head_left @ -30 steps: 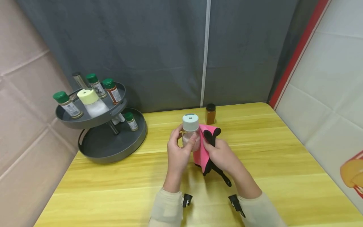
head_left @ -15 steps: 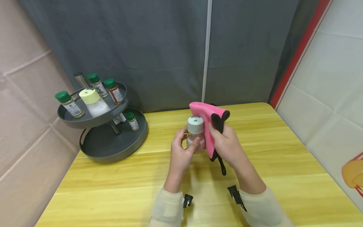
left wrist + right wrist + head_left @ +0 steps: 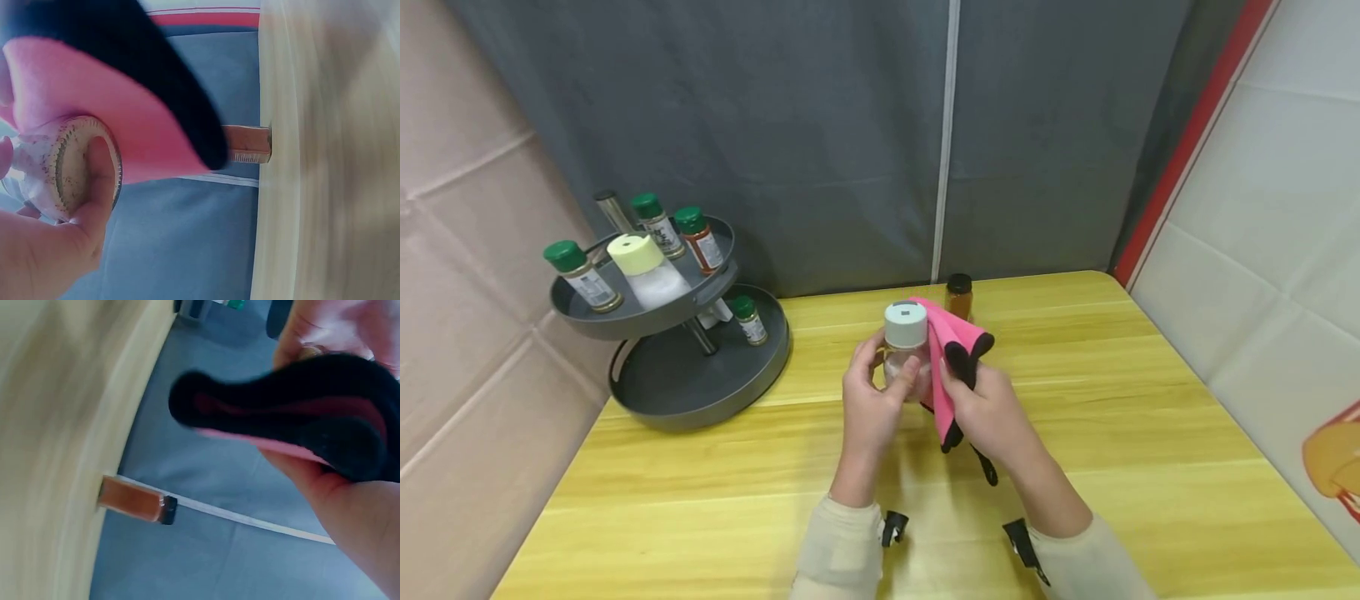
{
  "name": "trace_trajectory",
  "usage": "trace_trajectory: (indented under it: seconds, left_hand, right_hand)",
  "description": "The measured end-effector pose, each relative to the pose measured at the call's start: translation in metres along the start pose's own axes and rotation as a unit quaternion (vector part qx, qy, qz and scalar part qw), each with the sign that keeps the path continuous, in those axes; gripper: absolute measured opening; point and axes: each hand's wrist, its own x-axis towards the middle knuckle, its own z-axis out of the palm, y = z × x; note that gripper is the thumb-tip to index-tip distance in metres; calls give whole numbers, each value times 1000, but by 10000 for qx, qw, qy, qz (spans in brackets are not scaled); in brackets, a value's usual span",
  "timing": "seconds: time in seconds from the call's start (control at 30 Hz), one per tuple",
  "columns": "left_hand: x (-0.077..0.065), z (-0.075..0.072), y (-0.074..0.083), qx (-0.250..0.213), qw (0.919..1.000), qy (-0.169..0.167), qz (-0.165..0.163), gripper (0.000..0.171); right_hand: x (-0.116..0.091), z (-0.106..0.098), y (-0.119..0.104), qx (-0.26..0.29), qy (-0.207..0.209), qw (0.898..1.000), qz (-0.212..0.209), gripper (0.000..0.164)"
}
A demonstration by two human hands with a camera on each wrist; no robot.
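My left hand (image 3: 872, 408) grips a clear seasoning jar (image 3: 904, 358) with a pale grey-white lid, held upright above the table. In the left wrist view a finger supports the underside of the jar (image 3: 72, 162). A folded pink cloth (image 3: 938, 367) with black edging and a hanging loop is in my right hand (image 3: 992, 417), pressed to the jar's right side. The right wrist view shows the cloth's black edge (image 3: 250, 400) close up, hiding most of the jar. Fingers behind the cloth are partly hidden.
A small black-lidded jar of reddish-brown spice (image 3: 959, 297) stands on the wooden table (image 3: 1112, 400) behind the cloth. At left is a two-tier grey rack (image 3: 700, 408) holding several green-capped spice jars and a yellow-capped bottle (image 3: 651, 275). A grey curtain (image 3: 820, 150) hangs behind.
The cloth rises and turns up beside the lid half a second ago, then comes back down along the jar's side. The jar shifts slightly right and back left, staying in the left hand.
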Motion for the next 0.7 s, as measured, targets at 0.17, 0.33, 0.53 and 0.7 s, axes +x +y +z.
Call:
trace_trajectory:
  seconds: [0.17,0.33,0.53,0.7]
  left_hand:
    - [2,-2,0,-551,9984,142,-24,51]
    - [3,0,0,-821,9966,-11,-44,48]
    - [1,4,-2,-498,9985,-213,102,51]
    - [-1,5,-2,-547,9975,-264,358,49]
  right_hand:
    - [2,-3,13,17,-494,9973,549,34]
    - [4,-1,20,345,-336,9972,569,36]
    - [6,-6,2,409,183,9981,-418,37]
    - [5,-15,-20,1215,624,9807,-1397,31]
